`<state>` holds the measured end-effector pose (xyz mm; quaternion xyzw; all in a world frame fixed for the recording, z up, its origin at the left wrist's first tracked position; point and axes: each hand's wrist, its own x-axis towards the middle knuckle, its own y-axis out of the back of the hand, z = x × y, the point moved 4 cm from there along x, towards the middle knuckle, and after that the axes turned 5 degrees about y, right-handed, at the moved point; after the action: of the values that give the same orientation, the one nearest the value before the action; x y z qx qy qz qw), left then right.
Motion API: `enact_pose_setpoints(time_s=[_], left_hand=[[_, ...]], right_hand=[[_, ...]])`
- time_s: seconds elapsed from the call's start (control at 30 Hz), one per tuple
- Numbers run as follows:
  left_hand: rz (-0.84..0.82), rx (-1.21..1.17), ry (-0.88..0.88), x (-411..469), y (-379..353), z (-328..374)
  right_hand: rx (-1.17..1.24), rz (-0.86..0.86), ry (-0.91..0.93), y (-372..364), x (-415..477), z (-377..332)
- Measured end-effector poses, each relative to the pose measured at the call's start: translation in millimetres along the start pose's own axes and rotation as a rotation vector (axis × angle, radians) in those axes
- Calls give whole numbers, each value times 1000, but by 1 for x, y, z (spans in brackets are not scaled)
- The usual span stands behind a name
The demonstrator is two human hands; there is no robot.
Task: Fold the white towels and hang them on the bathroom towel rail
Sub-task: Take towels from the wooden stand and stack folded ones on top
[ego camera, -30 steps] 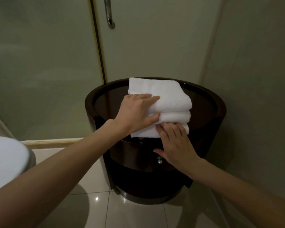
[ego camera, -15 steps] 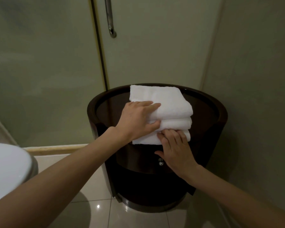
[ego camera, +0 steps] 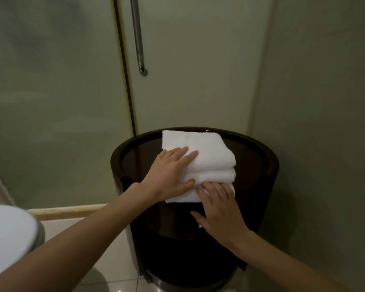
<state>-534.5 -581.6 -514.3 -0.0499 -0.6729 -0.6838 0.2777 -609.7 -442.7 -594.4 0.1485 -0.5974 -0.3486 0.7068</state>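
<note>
A stack of folded white towels (ego camera: 204, 152) lies on top of a round dark wooden cabinet (ego camera: 261, 165) in the corner. My left hand (ego camera: 169, 171) rests flat on the left side of the stack, fingers over the top towel and thumb along the front fold. My right hand (ego camera: 219, 207) presses its fingertips against the front edge of the bottom towel, palm over the cabinet's front. A vertical metal bar (ego camera: 138, 39) is fixed to the frosted glass door behind.
A frosted glass partition (ego camera: 51, 91) fills the left and back. A plain wall (ego camera: 325, 123) closes the right side. A white rounded fixture (ego camera: 6, 237) sits at lower left. Glossy floor tiles (ego camera: 105, 277) lie below, with a pale sill (ego camera: 67, 211) along the glass.
The view has tilted upward, so the cabinet and towels sit lower in frame. My left fingers have spread flatter over the top towel; my right hand stays at the bottom towel's front edge.
</note>
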Motion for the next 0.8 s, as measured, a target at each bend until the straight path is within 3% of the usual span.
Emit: enact_pose_setpoints(time_s=[0.13,0.23,0.33,0.47,0.6,0.8], left_hand=[[60,-121,34,-11,3,-6],[65,-23,22,-19,3,-11],[29,241,-51,-21,-2,-13],[-35,299,-47,-15,-15,-12],[-57,257,-38,-10,-24,-9],[-114,184,-42,-6,-19,-6]], right_hand=[[44,99,-101,29,12,13],[59,99,-144,49,31,35],[-21,-147,-46,52,47,49],[-47,-539,28,30,49,63],[67,-605,11,15,47,62],[147,-539,-3,14,49,62]])
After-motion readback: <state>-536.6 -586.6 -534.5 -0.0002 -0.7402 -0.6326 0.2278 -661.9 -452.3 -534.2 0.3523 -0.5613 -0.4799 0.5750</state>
